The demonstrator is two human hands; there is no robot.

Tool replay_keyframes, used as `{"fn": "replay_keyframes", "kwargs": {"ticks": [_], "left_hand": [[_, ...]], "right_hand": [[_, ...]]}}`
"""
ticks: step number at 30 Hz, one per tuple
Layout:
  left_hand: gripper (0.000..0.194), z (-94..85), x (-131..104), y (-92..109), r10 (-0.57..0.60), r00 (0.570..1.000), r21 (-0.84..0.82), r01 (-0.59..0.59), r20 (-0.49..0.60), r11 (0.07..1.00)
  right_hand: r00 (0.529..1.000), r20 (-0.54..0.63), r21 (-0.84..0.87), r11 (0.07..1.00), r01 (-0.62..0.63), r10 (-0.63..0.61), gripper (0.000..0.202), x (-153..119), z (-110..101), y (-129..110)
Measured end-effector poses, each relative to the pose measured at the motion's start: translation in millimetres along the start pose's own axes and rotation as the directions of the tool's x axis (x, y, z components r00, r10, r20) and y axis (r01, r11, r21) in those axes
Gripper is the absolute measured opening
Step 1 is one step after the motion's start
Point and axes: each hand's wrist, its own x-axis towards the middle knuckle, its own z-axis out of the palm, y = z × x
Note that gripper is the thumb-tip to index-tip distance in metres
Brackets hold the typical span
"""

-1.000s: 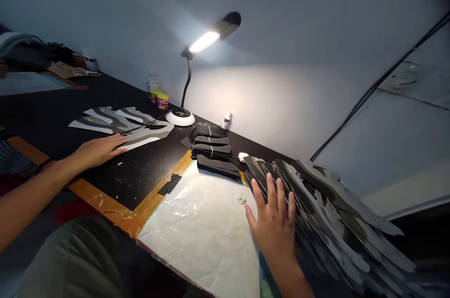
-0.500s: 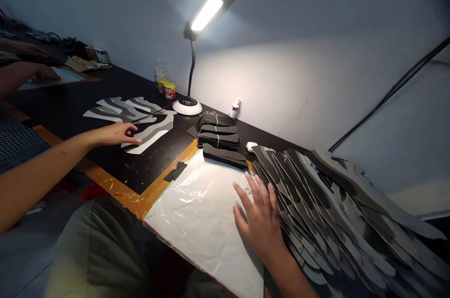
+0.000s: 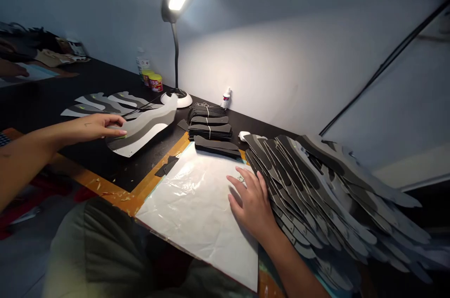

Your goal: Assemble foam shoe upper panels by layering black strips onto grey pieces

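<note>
My left hand [image 3: 100, 128] pinches the near end of a curved flat piece [image 3: 147, 125], grey and white with a dark band, and holds it tilted a little above the black table. Beyond that hand lie several similar curved pieces [image 3: 101, 101]. My right hand [image 3: 251, 199] rests with its fingers spread on a white, plastic-covered sheet [image 3: 197, 223]. At the sheet's far edge sits a small stack of black strips [image 3: 217, 147]. Right of my right hand, many curved grey and black pieces [image 3: 316, 195] overlap in a large fanned pile.
A lit desk lamp [image 3: 177, 99] stands against the wall. Banded bundles of black strips [image 3: 210, 130], a small white bottle [image 3: 226, 99] and yellow-red tins [image 3: 155, 82] are at the back. Black scraps [image 3: 167, 167] lie left of the sheet. Another person's hand [image 3: 14, 68] shows far left.
My left hand has lifted the curved piece off the table, its far end now raised near the lamp base. The right hand stays on the sheet. The view has shifted slightly.
</note>
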Motion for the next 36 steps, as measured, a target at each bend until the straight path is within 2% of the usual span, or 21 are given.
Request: {"fn": "replay_keyframes", "kwargs": {"ticks": [3,6,7,8,10,13,16,18,22,26,32,34,36], "left_hand": [[0.082,5.6,-17.3,25.7,0.058,0.993,-0.127,-0.045,0.102,0.991],[0.078,23.0,-30.3,55.8,0.197,0.935,-0.271,-0.115,0.296,0.956],[0.077,29.9,-29.8,63.0,0.240,0.919,-0.266,-0.158,0.313,0.951],[0.076,36.4,-25.9,67.5,0.272,0.919,-0.219,-0.213,0.286,0.952],[0.077,46.8,-7.5,67.3,0.269,0.953,-0.058,-0.264,0.139,0.963],[0.073,53.2,37.6,50.6,0.166,0.985,0.067,-0.163,-0.052,0.984],[0.057,52.0,81.0,32.4,0.076,0.977,0.133,-0.050,-0.197,0.990],[0.052,50.4,100.6,25.3,0.051,0.966,0.160,-0.010,-0.255,0.987],[0.051,48.2,117.2,22.1,0.030,0.955,0.177,0.023,-0.294,0.984],[0.049,54.8,110.4,29.5,0.037,0.966,0.168,0.006,-0.255,0.986],[0.047,90.7,87.2,57.8,0.175,0.975,0.127,-0.158,-0.137,0.979],[0.047,90.8,94.5,65.5,0.227,0.961,0.116,-0.210,-0.159,0.971],[0.047,80.9,111.1,69.7,0.292,0.932,0.116,-0.273,-0.216,0.955]], "right_hand": [[1.000,0.012,0.023,1.000,-0.010,0.010,0.038,0.7,-0.2,0.8],[1.000,0.025,0.041,0.999,-0.008,0.007,0.038,0.4,0.6,1.9],[1.000,0.027,0.046,0.999,-0.006,0.005,0.039,0.3,1.0,2.4],[1.000,0.026,0.051,0.999,-0.004,0.003,0.039,0.2,1.5,3.0],[1.000,0.016,0.061,0.998,0.000,-0.001,0.038,0.2,2.6,4.1],[1.000,0.001,0.079,0.997,0.004,-0.004,0.037,1.1,4.8,6.2],[1.000,-0.001,0.105,0.994,0.012,-0.012,0.037,2.4,7.4,9.1],[1.000,0.004,0.119,0.993,0.016,-0.016,0.038,3.0,8.8,12.1],[1.000,-0.003,0.122,0.992,0.020,-0.020,0.038,2.9,10.1,19.3],[1.000,0.009,0.144,0.989,0.010,-0.012,0.037,2.1,9.5,22.5],[0.999,0.044,0.174,0.985,0.005,-0.013,0.034,1.9,10.5,19.6],[0.999,0.050,0.181,0.983,0.003,-0.012,0.034,1.9,11.3,19.5],[0.998,0.053,0.190,0.982,0.003,-0.013,0.034,2.1,11.5,19.9]]}}
